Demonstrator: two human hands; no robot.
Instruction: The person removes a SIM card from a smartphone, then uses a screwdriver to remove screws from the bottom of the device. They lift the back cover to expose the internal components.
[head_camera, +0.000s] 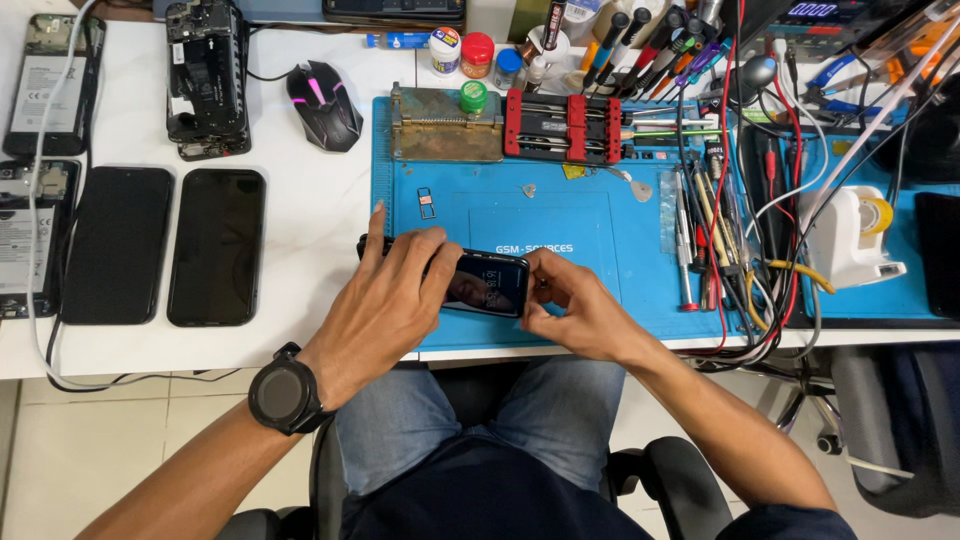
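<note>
A black smartphone (488, 283) lies across the blue work mat (560, 215) with its screen lit and facing up. My left hand (385, 300) covers the phone's left half, fingers wrapped over its top edge; a black watch sits on that wrist. My right hand (575, 305) pinches the phone's right end with thumb and fingers. A small SIM tray (427, 203) lies on the mat just above the phone.
Two black phones (217, 246) lie face up at left, beside opened phones (207, 78) and a mouse (324, 104). A red-and-black clamp jig (563, 128), a metal holder (445, 125), screwdrivers (690, 240), cables and a tape dispenser (850, 235) crowd the mat's back and right.
</note>
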